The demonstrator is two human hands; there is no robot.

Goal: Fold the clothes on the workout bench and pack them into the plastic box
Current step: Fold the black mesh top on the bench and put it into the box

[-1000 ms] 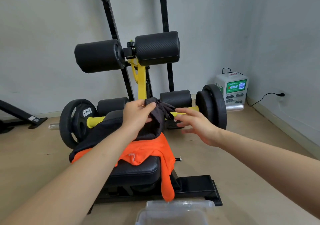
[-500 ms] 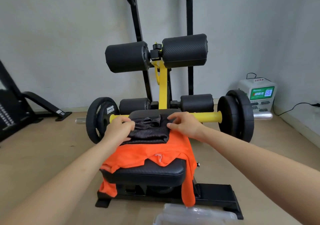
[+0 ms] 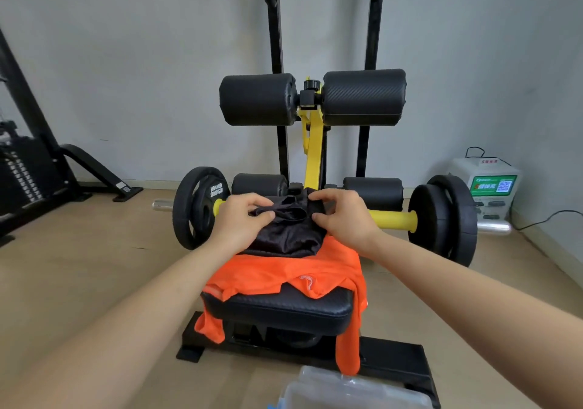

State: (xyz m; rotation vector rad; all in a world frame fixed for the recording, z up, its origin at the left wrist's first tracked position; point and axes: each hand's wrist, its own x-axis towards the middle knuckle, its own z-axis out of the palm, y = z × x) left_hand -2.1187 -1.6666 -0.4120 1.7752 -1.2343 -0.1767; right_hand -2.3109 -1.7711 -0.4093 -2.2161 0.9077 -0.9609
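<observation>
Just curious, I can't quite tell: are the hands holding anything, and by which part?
Yes, the black garment. The left hand pinches its far left edge and the right hand its far right edge, atop the orange shirt.

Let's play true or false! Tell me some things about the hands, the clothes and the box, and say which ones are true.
1. The left hand and the right hand both have a grip on the black garment. True.
2. Part of the orange garment hangs down over the edge of the bench seat. True.
3. The black garment lies under the orange garment. False: it lies on top of it.
4. The plastic box sits on the bench seat. False: it is on the floor, in front of the bench.
</observation>
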